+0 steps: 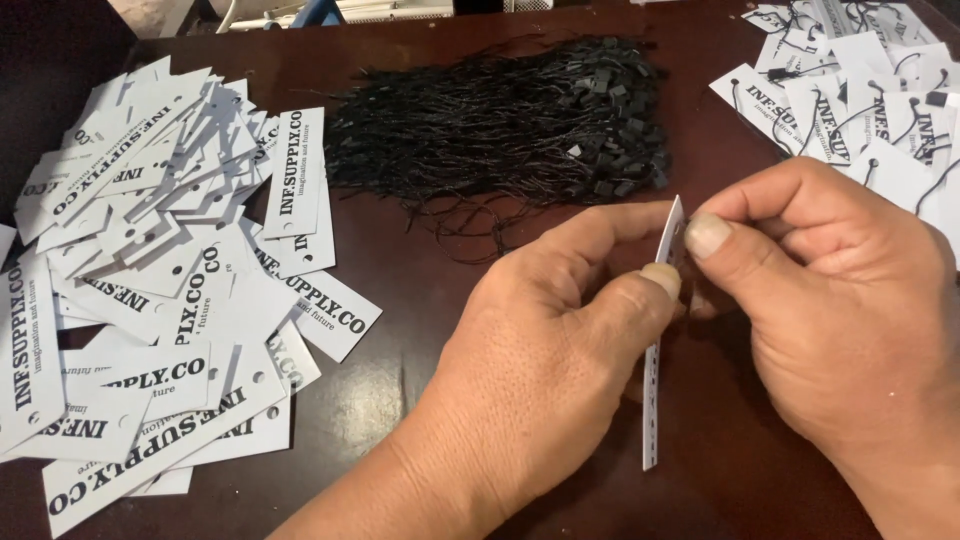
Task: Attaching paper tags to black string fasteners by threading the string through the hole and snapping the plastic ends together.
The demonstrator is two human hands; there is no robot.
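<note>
My left hand (540,350) pinches a white paper tag (652,400) held edge-on, thumb and forefinger near its top. My right hand (840,300) meets it from the right, thumb and forefinger pressed at the tag's upper end (676,225); whether a string is between those fingers is hidden. Behind the hands lies a bundle of black strings with small plastic locks (510,125).
A loose heap of white printed tags with punched holes (160,280) covers the left of the dark brown table (400,270). At the far right lies a pile of tags with black strings attached (860,100).
</note>
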